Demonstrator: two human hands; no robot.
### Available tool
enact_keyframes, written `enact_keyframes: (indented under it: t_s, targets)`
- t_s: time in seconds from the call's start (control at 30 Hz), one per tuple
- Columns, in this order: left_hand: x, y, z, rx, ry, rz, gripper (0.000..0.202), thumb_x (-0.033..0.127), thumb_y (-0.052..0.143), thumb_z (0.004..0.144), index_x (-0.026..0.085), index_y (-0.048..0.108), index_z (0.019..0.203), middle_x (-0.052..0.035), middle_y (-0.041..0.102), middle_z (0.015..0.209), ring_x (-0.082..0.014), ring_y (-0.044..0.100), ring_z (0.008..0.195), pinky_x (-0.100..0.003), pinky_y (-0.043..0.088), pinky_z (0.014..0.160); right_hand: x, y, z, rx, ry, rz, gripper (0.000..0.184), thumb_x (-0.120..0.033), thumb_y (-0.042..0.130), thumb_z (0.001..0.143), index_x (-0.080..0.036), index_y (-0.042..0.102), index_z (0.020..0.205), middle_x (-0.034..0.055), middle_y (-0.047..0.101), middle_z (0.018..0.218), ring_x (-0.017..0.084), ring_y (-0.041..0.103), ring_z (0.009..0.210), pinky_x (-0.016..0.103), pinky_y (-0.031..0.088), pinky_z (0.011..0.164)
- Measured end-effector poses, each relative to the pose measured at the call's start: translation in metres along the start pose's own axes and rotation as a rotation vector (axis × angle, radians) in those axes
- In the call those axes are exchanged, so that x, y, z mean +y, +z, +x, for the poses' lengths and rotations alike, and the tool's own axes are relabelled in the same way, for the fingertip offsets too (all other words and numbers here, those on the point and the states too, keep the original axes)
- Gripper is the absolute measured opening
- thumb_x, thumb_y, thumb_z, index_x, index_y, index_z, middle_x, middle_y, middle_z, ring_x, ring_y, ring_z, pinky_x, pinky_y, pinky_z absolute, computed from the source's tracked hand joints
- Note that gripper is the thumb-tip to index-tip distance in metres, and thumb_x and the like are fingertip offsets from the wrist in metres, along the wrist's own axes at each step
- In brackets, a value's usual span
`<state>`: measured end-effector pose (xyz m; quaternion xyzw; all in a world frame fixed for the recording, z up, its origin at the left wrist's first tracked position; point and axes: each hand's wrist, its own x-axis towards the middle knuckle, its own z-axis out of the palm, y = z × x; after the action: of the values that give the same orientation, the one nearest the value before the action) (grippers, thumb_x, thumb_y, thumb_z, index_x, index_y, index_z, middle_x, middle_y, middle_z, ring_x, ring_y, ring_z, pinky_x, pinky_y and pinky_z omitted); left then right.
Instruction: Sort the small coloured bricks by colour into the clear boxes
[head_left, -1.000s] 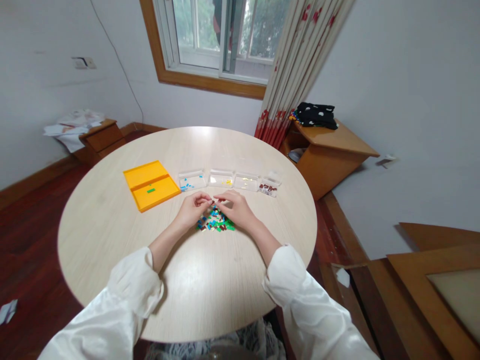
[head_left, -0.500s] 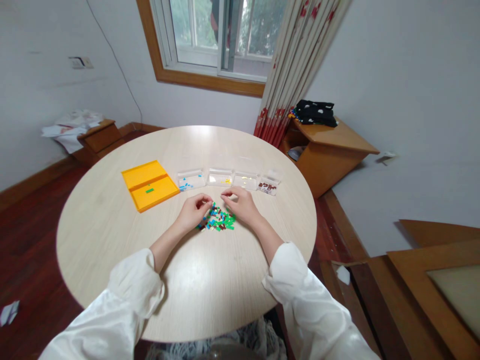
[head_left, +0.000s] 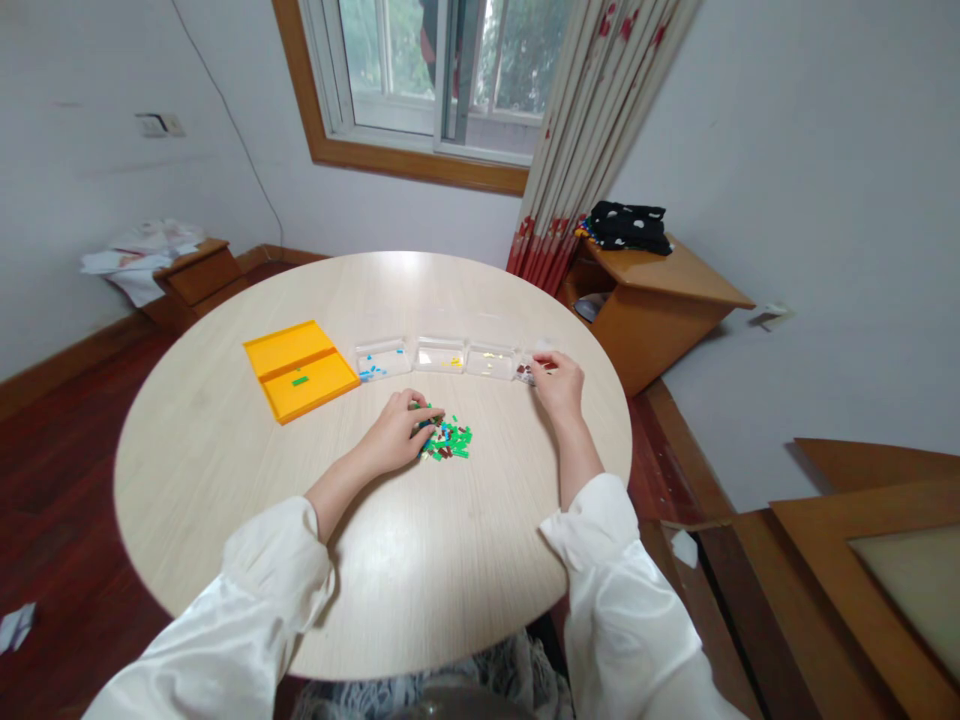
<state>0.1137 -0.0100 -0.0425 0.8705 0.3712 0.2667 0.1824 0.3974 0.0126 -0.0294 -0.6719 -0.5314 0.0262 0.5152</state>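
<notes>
Small toy bricks in green, blue, brown and cream lie in a loose pile (head_left: 454, 440) at the middle of the table. My left hand (head_left: 399, 430) rests at the pile's left side, its thumb and fingers apart over the bricks and hiding some of them. Over at the rightmost clear plastic box, which holds brown bricks (head_left: 523, 372), is my right hand (head_left: 560, 385). Its fingertips are drawn together above the box and cover part of it. Whatever is between them is too small to make out.
Three more clear boxes stand in the row: one with blue bricks (head_left: 384, 360), one with yellow bricks (head_left: 440, 356), one with pale yellow bricks (head_left: 491, 362). An opened yellow-orange case (head_left: 304, 400) with green bricks lies left on the round table (head_left: 390, 570).
My right hand has moved from the pile to the right, over the box of brown bricks. My left hand has shifted slightly right and its fingers have spread over the pile.
</notes>
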Motion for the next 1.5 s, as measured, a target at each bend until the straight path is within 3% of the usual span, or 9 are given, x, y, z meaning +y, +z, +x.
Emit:
enact_keyframes:
  t_s: [0.13, 0.37, 0.63, 0.8, 0.9, 1.03, 1.27, 1.5]
  targets:
    - [0.001, -0.001, 0.000, -0.015, 0.011, 0.011, 0.029, 0.023, 0.049, 0.083, 0.020, 0.067, 0.107, -0.0098, 0.049, 0.102, -0.0231, 0.046, 0.097, -0.043, 0.040, 0.091, 0.010, -0.003, 0.001, -0.009, 0.043, -0.146, 0.018, -0.024, 0.055, 0.070, -0.016, 0.070, 0.077, 0.0080, 0.070, 0.076, 0.019, 0.059, 0.066, 0.033, 0.044, 0.067]
    - [-0.001, -0.001, 0.001, -0.007, 0.001, -0.015, 0.023, 0.023, 0.051, 0.083, 0.019, 0.069, 0.096, -0.0088, 0.050, 0.099, -0.0224, 0.047, 0.096, -0.041, 0.042, 0.088, 0.007, -0.002, 0.000, -0.057, 0.070, -0.277, 0.025, -0.025, 0.053, 0.072, -0.017, 0.071, 0.088, 0.0075, 0.070, 0.082, 0.019, 0.060, 0.071, 0.033, 0.043, 0.071]
    - [0.000, 0.000, 0.002, 0.037, -0.026, -0.052, 0.017, 0.022, 0.052, 0.081, 0.018, 0.068, 0.088, -0.0076, 0.054, 0.095, -0.0214, 0.049, 0.094, -0.039, 0.043, 0.087, -0.006, 0.009, -0.004, -0.069, 0.010, -0.004, 0.026, -0.022, 0.049, 0.072, -0.014, 0.070, 0.083, 0.0087, 0.070, 0.082, 0.018, 0.060, 0.070, 0.031, 0.046, 0.069]
    - [0.003, -0.003, 0.006, 0.093, -0.075, -0.075, 0.015, 0.021, 0.054, 0.079, 0.017, 0.067, 0.087, -0.0063, 0.056, 0.091, -0.0204, 0.051, 0.091, -0.038, 0.043, 0.086, -0.043, 0.025, -0.025, -0.213, -0.147, 0.150, 0.018, -0.021, 0.052, 0.074, -0.016, 0.069, 0.078, 0.0059, 0.069, 0.078, 0.017, 0.060, 0.072, 0.030, 0.046, 0.073]
    - [0.005, -0.006, 0.007, 0.158, -0.076, -0.081, 0.015, 0.020, 0.055, 0.080, 0.017, 0.067, 0.088, -0.0063, 0.056, 0.090, -0.0200, 0.052, 0.091, -0.038, 0.043, 0.086, -0.065, 0.032, -0.041, -0.380, -0.275, 0.190, 0.015, -0.021, 0.054, 0.077, -0.017, 0.069, 0.075, 0.0047, 0.069, 0.076, 0.016, 0.060, 0.073, 0.029, 0.045, 0.073]
    - [0.008, -0.007, 0.008, 0.252, -0.068, -0.094, 0.015, 0.021, 0.054, 0.080, 0.017, 0.067, 0.087, -0.0061, 0.057, 0.090, -0.0193, 0.053, 0.091, -0.036, 0.044, 0.085, -0.078, 0.038, -0.054, -0.532, -0.354, 0.165, 0.017, -0.023, 0.057, 0.081, -0.018, 0.067, 0.068, 0.0022, 0.068, 0.069, 0.014, 0.059, 0.067, 0.028, 0.042, 0.073]
    - [0.011, -0.008, 0.009, 0.361, -0.057, -0.087, 0.012, 0.022, 0.057, 0.079, 0.018, 0.066, 0.085, -0.0053, 0.057, 0.088, -0.0183, 0.054, 0.088, -0.034, 0.045, 0.081, -0.082, 0.041, -0.060, -0.677, -0.325, 0.238, 0.025, -0.029, 0.054, 0.085, -0.017, 0.069, 0.068, 0.0015, 0.068, 0.067, 0.012, 0.058, 0.064, 0.024, 0.042, 0.065]
    - [0.013, -0.009, 0.008, 0.395, -0.019, -0.097, 0.009, 0.018, 0.058, 0.078, 0.018, 0.065, 0.084, -0.0045, 0.058, 0.086, -0.0177, 0.055, 0.086, -0.032, 0.046, 0.079, -0.092, 0.040, -0.064, -0.716, -0.235, 0.303, 0.014, -0.021, 0.059, 0.080, -0.016, 0.070, 0.073, 0.0026, 0.070, 0.073, 0.012, 0.061, 0.069, 0.024, 0.044, 0.068]
